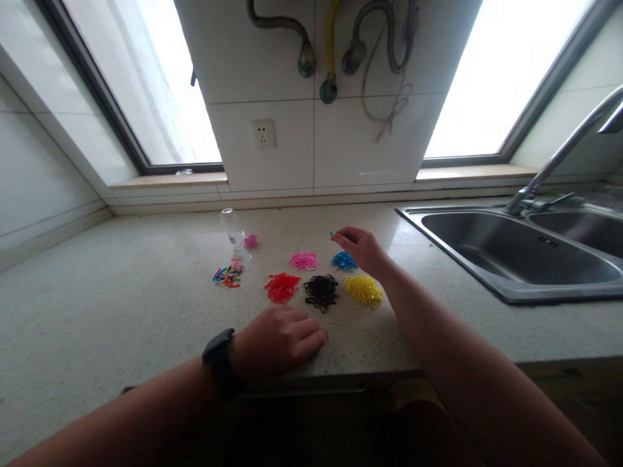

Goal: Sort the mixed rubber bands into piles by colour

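Note:
My right hand (359, 246) is raised over the counter behind the blue pile, thumb and fingers pinched on a small blue rubber band (331, 233). Just below it lies a pile of blue rubber bands (344, 261), partly covered by the hand. Nearer me is a yellow pile (364, 290), with a black pile (321, 291) and a red pile (282, 287) to its left. A pink pile (304, 261) sits behind these. My left hand (280, 340) rests palm down by the counter's front edge, fingers curled closed, in front of the red and black piles.
Left of the piles lie mixed-colour bands (228, 275). Behind them is a clear plastic bottle (232, 228) beside a pink piece (251, 241). A steel sink (511, 293) with a tap (559, 155) occupies the right. A tiled wall with pipes stands behind the counter (146, 285).

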`<state>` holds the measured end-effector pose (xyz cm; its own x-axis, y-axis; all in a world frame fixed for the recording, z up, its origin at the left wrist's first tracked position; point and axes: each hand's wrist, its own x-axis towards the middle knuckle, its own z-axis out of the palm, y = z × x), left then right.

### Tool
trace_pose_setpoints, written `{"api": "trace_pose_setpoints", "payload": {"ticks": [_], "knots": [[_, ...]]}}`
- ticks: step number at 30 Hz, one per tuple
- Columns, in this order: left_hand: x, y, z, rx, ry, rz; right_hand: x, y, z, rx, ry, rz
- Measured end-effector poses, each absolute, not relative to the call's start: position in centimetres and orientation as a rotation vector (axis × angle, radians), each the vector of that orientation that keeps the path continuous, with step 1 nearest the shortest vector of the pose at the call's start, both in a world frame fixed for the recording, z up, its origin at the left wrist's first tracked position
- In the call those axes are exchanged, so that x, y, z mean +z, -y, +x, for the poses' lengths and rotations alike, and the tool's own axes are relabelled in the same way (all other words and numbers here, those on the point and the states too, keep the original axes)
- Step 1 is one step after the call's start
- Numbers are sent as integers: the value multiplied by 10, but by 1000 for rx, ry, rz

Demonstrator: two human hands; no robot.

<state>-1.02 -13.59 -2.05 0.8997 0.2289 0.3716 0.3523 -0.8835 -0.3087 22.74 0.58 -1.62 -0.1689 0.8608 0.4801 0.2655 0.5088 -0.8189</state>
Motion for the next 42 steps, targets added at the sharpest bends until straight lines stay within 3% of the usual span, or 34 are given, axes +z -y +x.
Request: {"api": "trace_pose_setpoints", "payload": {"ticks": [42], "knots": [[-21, 143, -8, -400, 407, -2751, -7, 1, 241, 762, 1602, -949]]}}
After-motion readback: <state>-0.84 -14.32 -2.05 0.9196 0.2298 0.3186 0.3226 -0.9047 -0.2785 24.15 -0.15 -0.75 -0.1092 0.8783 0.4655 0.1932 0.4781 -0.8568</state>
